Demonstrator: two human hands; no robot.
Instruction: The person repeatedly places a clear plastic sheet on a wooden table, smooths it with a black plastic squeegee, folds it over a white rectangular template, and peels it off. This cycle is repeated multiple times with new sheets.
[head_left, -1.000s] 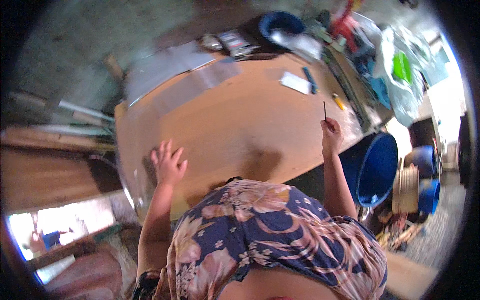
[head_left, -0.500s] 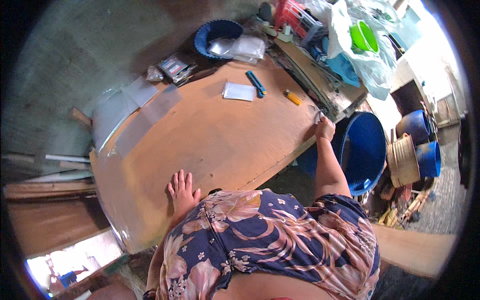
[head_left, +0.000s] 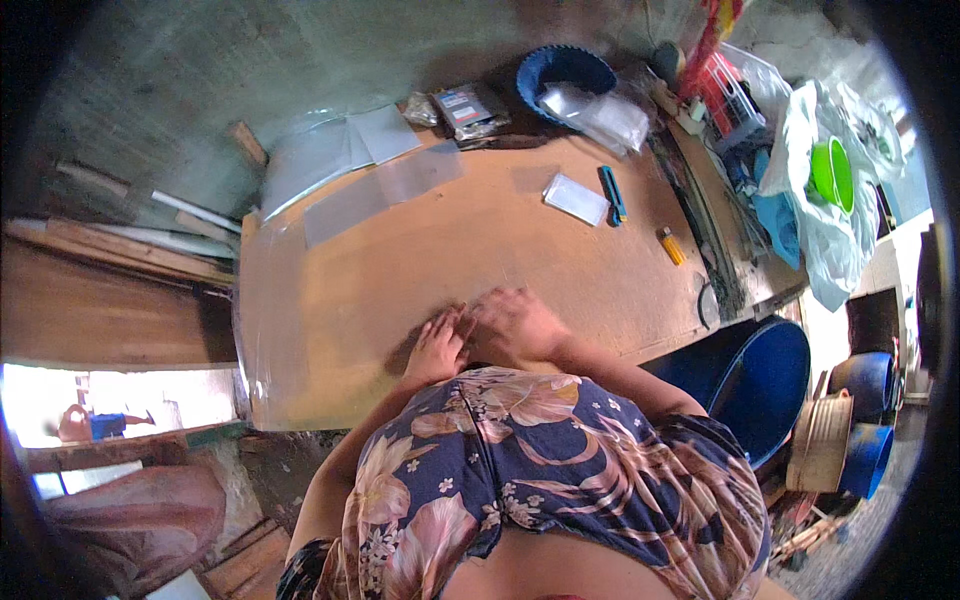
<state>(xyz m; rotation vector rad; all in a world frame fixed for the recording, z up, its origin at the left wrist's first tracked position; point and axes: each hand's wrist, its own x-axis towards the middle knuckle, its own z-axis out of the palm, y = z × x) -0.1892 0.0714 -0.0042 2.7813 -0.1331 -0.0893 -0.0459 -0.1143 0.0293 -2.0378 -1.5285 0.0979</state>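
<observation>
My left hand (head_left: 438,347) rests low on the wooden tabletop (head_left: 400,240), close in front of my body, its fingers outstretched. Beside it is my right hand (head_left: 518,322), somewhat blurred, with fingers reaching forward and no object visible in them. The fingertips of the two hands nearly meet. Farther off lie a stack of clear plastic sheets or bags (head_left: 575,199), a blue utility knife (head_left: 613,195) and a yellow lighter (head_left: 671,246). A dark curved thing (head_left: 706,303) sits at the table's right edge, too indistinct to name.
Translucent plastic sheets (head_left: 385,190) cover the far left side. A blue basin (head_left: 567,72) with plastic bags stands at the back, near a small boxed packet (head_left: 466,110). Blue barrels (head_left: 775,385) stand right of the table; a green bowl (head_left: 832,175) sits among white plastic bags.
My right hand has left the dark curved thing at the right edge and come across to my left hand. My left hand has shifted slightly over the tabletop. The view has turned.
</observation>
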